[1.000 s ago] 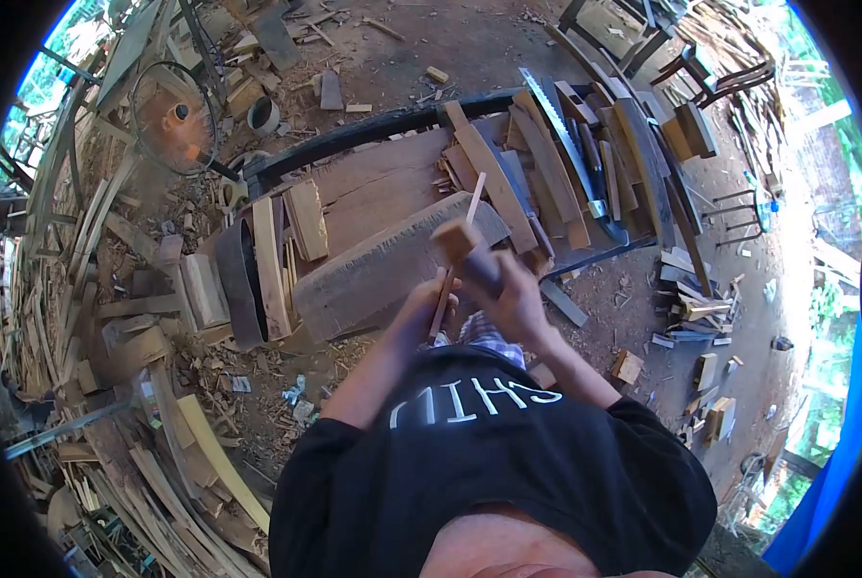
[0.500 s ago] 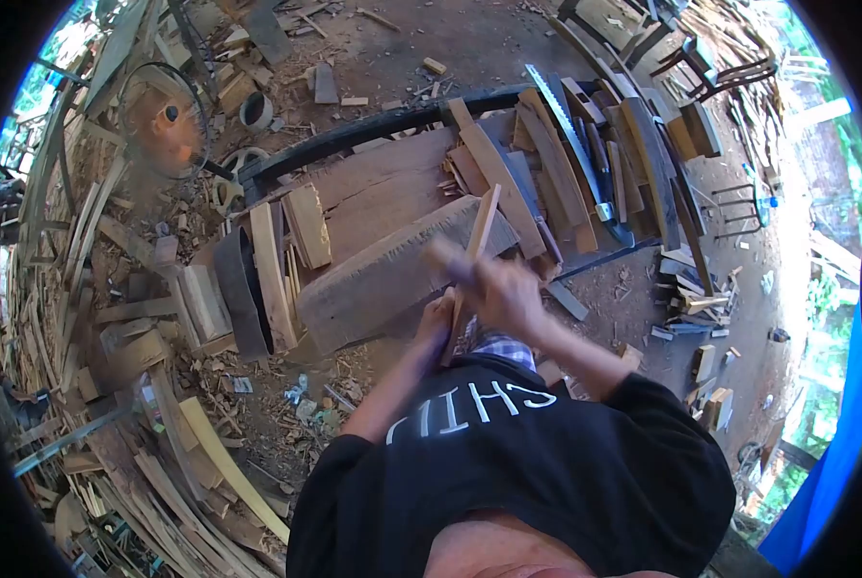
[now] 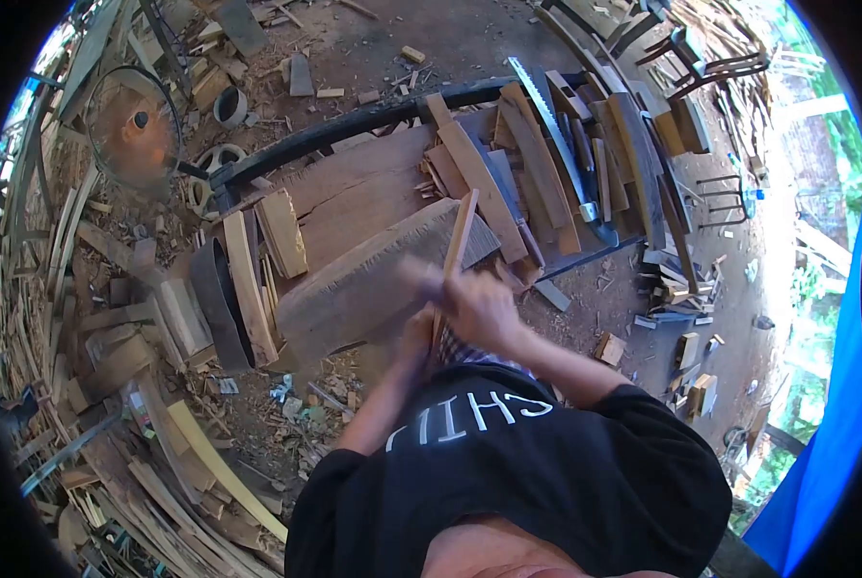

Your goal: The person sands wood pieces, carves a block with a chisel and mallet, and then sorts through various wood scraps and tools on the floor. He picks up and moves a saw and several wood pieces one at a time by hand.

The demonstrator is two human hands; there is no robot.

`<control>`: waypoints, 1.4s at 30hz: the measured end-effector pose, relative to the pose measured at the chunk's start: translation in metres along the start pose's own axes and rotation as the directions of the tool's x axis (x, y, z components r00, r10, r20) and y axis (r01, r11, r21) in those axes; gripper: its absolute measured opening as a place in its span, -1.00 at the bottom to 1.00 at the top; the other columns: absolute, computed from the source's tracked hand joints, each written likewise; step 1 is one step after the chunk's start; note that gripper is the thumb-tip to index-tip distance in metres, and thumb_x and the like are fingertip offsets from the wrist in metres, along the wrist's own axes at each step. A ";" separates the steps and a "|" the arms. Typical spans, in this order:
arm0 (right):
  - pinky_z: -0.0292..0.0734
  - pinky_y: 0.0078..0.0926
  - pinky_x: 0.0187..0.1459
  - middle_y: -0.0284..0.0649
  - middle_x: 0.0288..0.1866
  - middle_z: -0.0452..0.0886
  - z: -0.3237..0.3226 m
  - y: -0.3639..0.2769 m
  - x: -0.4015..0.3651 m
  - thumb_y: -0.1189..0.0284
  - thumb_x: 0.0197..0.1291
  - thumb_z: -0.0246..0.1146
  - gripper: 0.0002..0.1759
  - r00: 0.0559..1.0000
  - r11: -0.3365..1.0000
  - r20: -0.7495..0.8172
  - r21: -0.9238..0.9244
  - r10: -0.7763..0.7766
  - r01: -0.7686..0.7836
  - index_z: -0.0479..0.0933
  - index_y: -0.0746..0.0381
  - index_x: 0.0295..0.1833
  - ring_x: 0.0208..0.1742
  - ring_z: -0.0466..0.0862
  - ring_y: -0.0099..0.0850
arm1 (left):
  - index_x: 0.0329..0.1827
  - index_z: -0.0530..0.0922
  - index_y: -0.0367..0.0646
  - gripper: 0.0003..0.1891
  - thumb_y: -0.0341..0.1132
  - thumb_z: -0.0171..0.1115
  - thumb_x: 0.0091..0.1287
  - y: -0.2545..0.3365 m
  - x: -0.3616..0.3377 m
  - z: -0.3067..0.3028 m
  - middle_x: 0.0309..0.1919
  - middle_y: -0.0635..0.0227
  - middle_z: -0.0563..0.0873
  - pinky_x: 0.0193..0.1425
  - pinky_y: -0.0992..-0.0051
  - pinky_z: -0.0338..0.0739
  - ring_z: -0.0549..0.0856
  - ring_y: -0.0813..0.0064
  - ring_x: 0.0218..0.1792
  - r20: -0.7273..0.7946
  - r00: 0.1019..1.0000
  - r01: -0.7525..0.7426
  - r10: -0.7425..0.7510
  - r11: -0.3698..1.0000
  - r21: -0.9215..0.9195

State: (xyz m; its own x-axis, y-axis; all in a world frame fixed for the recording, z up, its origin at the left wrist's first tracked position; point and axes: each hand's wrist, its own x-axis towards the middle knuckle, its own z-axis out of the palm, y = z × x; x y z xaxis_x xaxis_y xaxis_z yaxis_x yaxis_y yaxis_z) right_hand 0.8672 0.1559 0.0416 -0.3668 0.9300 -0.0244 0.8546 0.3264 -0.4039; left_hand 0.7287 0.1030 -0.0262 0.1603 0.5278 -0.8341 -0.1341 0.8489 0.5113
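Dirt-floored wood yard lay strewn with offcuts. Its plank-topped workbench (image 3: 373, 183) carried a thick timber slab (image 3: 354, 279) and a hand saw (image 3: 554, 130). 1 thin wooden strip (image 3: 460, 236) stood nearly upright over the slab's near edge, its lower end enclosed by the left hand (image 3: 416, 339). The right hand (image 3: 481, 303), fisted beside the strip, gripped a motion-blurred wooden tool (image 3: 419, 275) of indeterminate kind.

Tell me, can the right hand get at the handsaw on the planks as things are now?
Probably not at once. The handsaw lies uncovered atop the planks, but the right hand is closed on a blurred tool and would need to free itself.
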 end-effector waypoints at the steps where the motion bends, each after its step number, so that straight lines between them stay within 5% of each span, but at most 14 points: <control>1: 0.49 -0.05 -0.31 -0.08 -0.39 0.57 -0.013 -0.015 -0.011 0.31 -0.01 0.36 -0.67 0.994 0.992 0.057 0.097 -0.092 0.086 0.44 0.20 -0.18 -0.32 0.62 -0.02 | -0.22 0.59 -0.16 -0.46 0.17 -0.08 0.50 -0.003 -0.008 0.013 -0.47 0.39 0.59 -0.31 0.50 0.46 0.55 0.57 -0.43 -0.070 0.949 -0.313 0.306 0.941 -0.128; 2: 0.49 -0.05 -0.31 -0.08 -0.39 0.57 -0.009 -0.007 -0.006 0.31 -0.01 0.36 -0.67 0.994 0.991 0.061 0.109 -0.091 0.084 0.44 0.20 -0.18 -0.32 0.62 -0.02 | -0.27 0.59 -0.14 -0.46 0.19 -0.05 0.48 -0.004 -0.011 0.019 -0.55 0.43 0.57 -0.44 0.59 0.44 0.54 0.63 -0.52 -0.173 0.803 -0.596 0.570 0.773 -0.218; 3: 0.50 -0.05 -0.32 -0.08 -0.40 0.57 -0.003 0.010 0.008 0.31 0.00 0.36 -0.67 0.998 0.997 0.042 0.059 -0.048 0.046 0.44 0.19 -0.17 -0.34 0.62 -0.01 | -0.18 0.60 -0.18 -0.47 0.16 -0.03 0.49 -0.004 -0.006 -0.011 -0.40 0.42 0.62 -0.26 0.55 0.47 0.55 0.61 -0.38 0.142 0.911 -0.349 0.387 0.908 -0.232; 6: 0.52 0.02 -0.30 0.00 -0.39 0.62 -0.008 0.079 0.084 0.27 0.08 0.33 -0.70 0.965 0.985 -0.210 0.107 0.157 -0.137 0.44 0.19 -0.19 -0.35 0.64 0.08 | 0.04 0.54 -0.19 -0.55 0.03 -0.11 0.56 0.008 0.005 -0.020 -0.31 0.44 0.59 -0.09 0.51 0.47 0.54 0.62 -0.26 0.035 0.990 -0.142 0.138 0.975 0.172; 10: 0.53 0.00 0.01 0.16 -0.11 0.66 -0.040 0.164 0.145 0.05 0.13 0.30 -0.43 0.887 0.890 0.078 -0.038 0.455 -0.453 0.39 0.23 0.07 -0.02 0.66 0.10 | -0.02 0.52 -0.21 -0.63 -0.05 0.23 0.42 0.009 0.005 -0.025 -0.21 0.39 0.62 -0.09 0.57 0.47 0.55 0.59 -0.31 0.169 0.964 -0.223 0.203 0.968 0.112; 13: 0.51 0.00 0.02 0.14 -0.11 0.67 -0.041 0.183 0.129 0.07 0.11 0.32 -0.45 0.858 0.855 0.003 0.080 0.514 -0.512 0.43 0.26 0.04 -0.02 0.67 0.08 | 0.20 0.32 -0.19 -0.51 -0.23 0.34 0.33 0.037 -0.026 -0.018 -0.04 0.25 0.61 -0.04 0.47 0.59 0.66 0.46 -0.21 0.306 0.932 -0.184 0.194 0.981 -0.060; 15: 0.51 -0.09 0.01 0.14 -0.13 0.67 -0.023 0.199 0.113 0.03 0.08 0.34 -0.41 0.885 0.807 -0.010 0.415 0.465 -0.420 0.49 0.30 0.02 -0.02 0.68 0.03 | 0.26 0.25 -0.18 -0.44 -0.28 0.35 0.31 0.043 -0.031 -0.016 0.01 0.21 0.61 -0.05 0.41 0.64 0.69 0.41 -0.18 0.399 0.906 -0.068 0.142 0.978 -0.195; 24: 0.50 -0.30 -0.02 0.00 -0.19 0.65 0.012 0.177 0.051 0.04 0.12 0.36 -0.42 0.813 0.561 0.068 0.690 0.579 -0.457 0.49 0.33 0.00 -0.11 0.66 -0.23 | 0.17 0.35 -0.11 -0.50 0.14 -0.07 0.50 0.029 -0.005 -0.014 -0.33 0.39 0.54 -0.55 0.64 0.46 0.51 0.71 -0.53 0.242 0.970 0.076 -0.020 0.971 -0.225; 30: 0.54 -0.28 -0.13 -0.01 -0.19 0.67 -0.011 0.106 0.022 0.15 0.16 0.36 -0.54 0.747 0.579 -0.064 0.677 0.662 -0.455 0.48 0.28 -0.01 -0.18 0.70 -0.16 | -0.24 0.51 -0.08 -0.49 0.23 -0.07 0.47 0.023 0.004 -0.004 -0.64 0.50 0.47 -0.67 0.57 0.35 0.44 0.62 -0.71 0.128 0.992 0.006 -0.021 0.993 0.119; 32: 0.56 -0.32 -0.18 -0.09 -0.28 0.66 -0.023 0.058 0.005 0.26 0.11 0.40 -0.57 0.824 0.726 -0.125 0.558 0.553 -0.402 0.50 0.23 0.02 -0.27 0.69 -0.23 | -0.30 0.51 -0.07 -0.48 0.23 -0.08 0.47 0.016 0.011 -0.011 -0.68 0.50 0.45 -0.69 0.56 0.34 0.43 0.61 -0.73 0.145 0.985 0.076 -0.088 0.993 0.090; 36: 0.51 -0.19 -0.33 -0.19 -0.41 0.54 -0.020 -0.025 -0.033 0.30 0.02 0.39 -0.61 0.974 0.950 -0.227 0.300 -0.015 0.084 0.46 0.16 -0.06 -0.36 0.62 -0.22 | -0.36 0.50 -0.06 -0.46 0.24 -0.09 0.47 0.006 0.017 -0.021 -0.73 0.49 0.42 -0.72 0.54 0.31 0.39 0.59 -0.78 0.129 0.984 0.109 -0.119 0.990 0.088; 38: 0.45 -0.20 -0.40 -0.16 -0.44 0.50 0.013 -0.004 -0.023 0.34 0.01 0.34 -0.68 0.985 0.998 -0.165 0.033 -0.041 0.047 0.48 0.15 -0.11 -0.41 0.57 -0.21 | -0.37 0.50 -0.06 -0.46 0.24 -0.09 0.47 0.002 0.017 -0.027 -0.74 0.49 0.41 -0.74 0.53 0.29 0.36 0.59 -0.80 0.085 0.993 0.075 -0.085 0.990 0.122; 40: 0.49 -0.06 -0.38 -0.03 -0.45 0.60 0.002 0.036 0.025 0.31 0.07 0.31 -0.74 0.891 0.970 -0.388 0.151 0.237 -0.192 0.48 0.18 -0.17 -0.38 0.63 0.00 | -0.38 0.50 -0.06 -0.46 0.24 -0.09 0.47 -0.004 0.016 -0.038 -0.74 0.49 0.40 -0.75 0.53 0.28 0.35 0.59 -0.81 0.056 0.996 0.057 -0.066 0.988 0.140; 42: 0.53 0.04 -0.19 0.06 -0.29 0.67 -0.012 0.082 0.065 0.17 0.10 0.33 -0.61 0.808 0.860 -0.298 0.219 0.508 -0.461 0.46 0.22 -0.11 -0.15 0.67 0.11 | -0.29 0.55 -0.14 -0.43 0.22 -0.12 0.49 -0.005 0.016 -0.054 -0.66 0.43 0.49 -0.66 0.46 0.41 0.50 0.53 -0.73 0.197 0.979 0.013 -0.053 0.979 0.201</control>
State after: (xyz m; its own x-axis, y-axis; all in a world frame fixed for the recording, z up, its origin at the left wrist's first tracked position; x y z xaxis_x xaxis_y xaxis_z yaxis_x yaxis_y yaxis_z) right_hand 0.9180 0.2448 0.0179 0.2477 0.9677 0.0474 0.8237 -0.1846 -0.5362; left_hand 0.6787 0.1050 -0.0532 0.3565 0.4773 -0.8032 0.0675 0.8443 0.5317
